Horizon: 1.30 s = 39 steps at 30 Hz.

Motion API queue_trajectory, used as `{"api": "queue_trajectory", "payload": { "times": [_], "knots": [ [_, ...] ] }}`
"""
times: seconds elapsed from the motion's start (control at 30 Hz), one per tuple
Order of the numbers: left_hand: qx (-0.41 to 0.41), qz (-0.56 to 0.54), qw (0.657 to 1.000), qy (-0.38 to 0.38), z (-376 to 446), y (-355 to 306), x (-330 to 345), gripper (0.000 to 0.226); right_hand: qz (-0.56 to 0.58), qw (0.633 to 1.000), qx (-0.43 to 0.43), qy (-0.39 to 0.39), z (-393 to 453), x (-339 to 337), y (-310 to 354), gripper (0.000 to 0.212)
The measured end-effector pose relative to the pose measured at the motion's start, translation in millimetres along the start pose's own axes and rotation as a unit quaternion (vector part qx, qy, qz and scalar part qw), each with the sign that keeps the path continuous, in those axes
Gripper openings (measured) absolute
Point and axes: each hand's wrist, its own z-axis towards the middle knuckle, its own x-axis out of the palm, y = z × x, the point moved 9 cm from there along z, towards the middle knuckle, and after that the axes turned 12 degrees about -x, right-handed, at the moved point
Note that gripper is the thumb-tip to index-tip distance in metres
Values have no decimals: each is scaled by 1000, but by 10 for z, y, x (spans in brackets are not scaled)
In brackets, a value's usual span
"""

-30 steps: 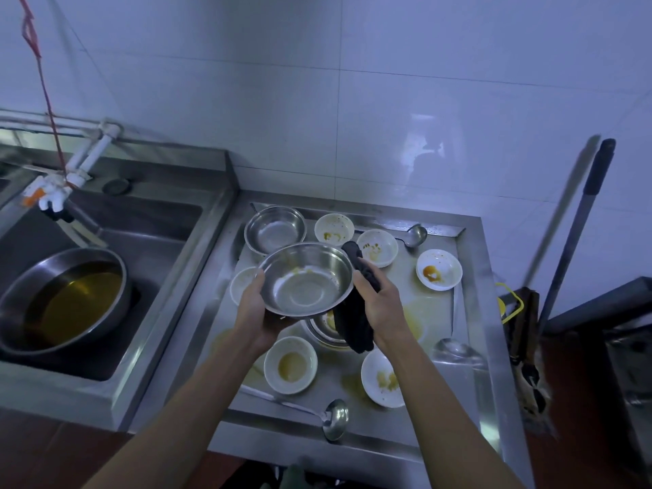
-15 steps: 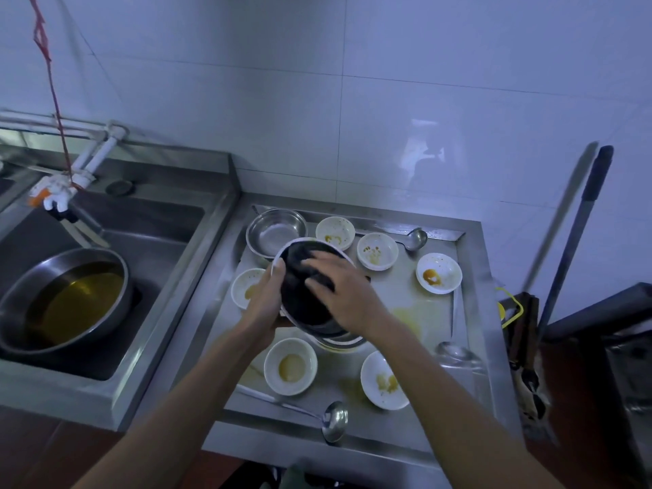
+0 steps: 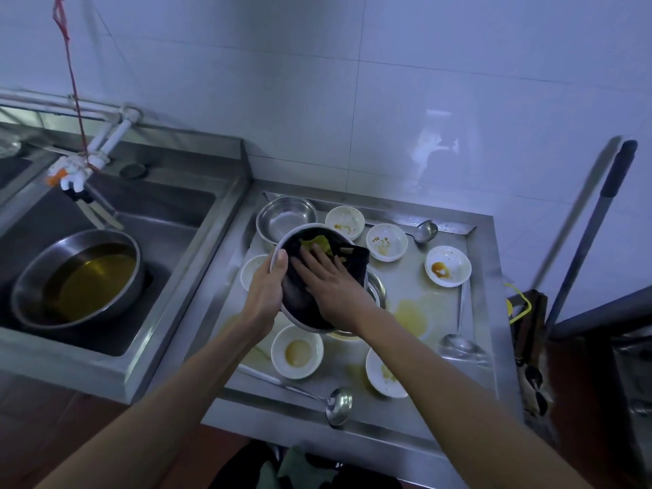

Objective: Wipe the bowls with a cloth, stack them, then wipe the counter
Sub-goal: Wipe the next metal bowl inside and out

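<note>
My left hand point(image 3: 266, 294) grips the left rim of a steel bowl point(image 3: 306, 324), held tilted above the counter point(image 3: 416, 414). My right hand point(image 3: 330, 282) lies flat inside that bowl, fingers straight, pressing a dark cloth point(image 3: 354, 264) with a yellow-green patch against the inner wall. A corner of the cloth hangs over the bowl's right rim. Under the held bowl sits another steel bowl point(image 3: 375, 289), mostly hidden. A third steel bowl point(image 3: 285, 218) stands at the back. Several small white bowls with sauce stains lie around, such as one white bowl point(image 3: 297, 351) in front.
Yellow spills point(image 3: 411, 315) mark the counter. Ladles lie at the front point(image 3: 337, 404), right point(image 3: 458, 345) and back point(image 3: 425, 231). To the left is a sink point(image 3: 169, 220) holding a large pan of oily liquid point(image 3: 77, 280). A mop handle point(image 3: 596, 227) leans at the right.
One second ago my right hand held the bunched cloth beside the bowl. It has since gone inside the bowl and spread flat on the cloth; the bowl tilted more toward me.
</note>
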Motion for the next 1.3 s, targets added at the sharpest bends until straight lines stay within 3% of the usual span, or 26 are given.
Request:
{"api": "queue_trajectory", "payload": {
  "times": [0.13, 0.27, 0.33, 0.43, 0.5, 0.57, 0.63, 0.73, 0.8, 0.9, 1.03, 1.2, 1.3],
  "knots": [
    [98, 19, 995, -1, -156, -137, 15, 38, 48, 988, 115, -89, -40, 39, 7, 69],
    [145, 58, 987, -30, -252, -86, -20, 46, 239, 946, 192, -109, -123, 291, 181, 64],
    [152, 63, 986, -38, -282, -59, -14, 45, 381, 889, 221, -129, -137, 340, 221, 62],
    [153, 61, 986, -27, -257, -97, -6, 47, 623, 724, 220, -197, -91, 218, 430, 54],
    [149, 66, 986, -19, -177, -159, -19, 47, 708, 650, 188, -201, -63, 136, 566, 46],
    [142, 82, 986, -7, -132, -223, -45, 43, 699, 672, 167, -181, -102, 46, 629, 46],
    [132, 97, 986, 21, -103, -253, -47, 35, 608, 768, 146, -134, -202, 70, 605, 47],
    [108, 118, 985, 61, -68, -244, -6, 34, 330, 942, 48, -16, -367, 293, 550, 49],
    [104, 126, 984, 65, -67, -232, 13, 36, 149, 989, 11, 4, -460, 416, 413, 53],
    [106, 129, 985, 42, -99, -256, 58, 36, -20, 995, 77, -66, -496, 215, 51, 60],
    [124, 117, 985, 24, -178, -300, 153, 39, -58, 987, 127, -74, -458, 84, -74, 66],
    [142, 99, 985, -9, -275, -261, 161, 51, 126, 971, 199, -29, -415, 263, 111, 62],
    [142, 106, 984, -9, -275, -202, 167, 50, 302, 929, 215, -29, -425, 339, 279, 53]
  ]
}}
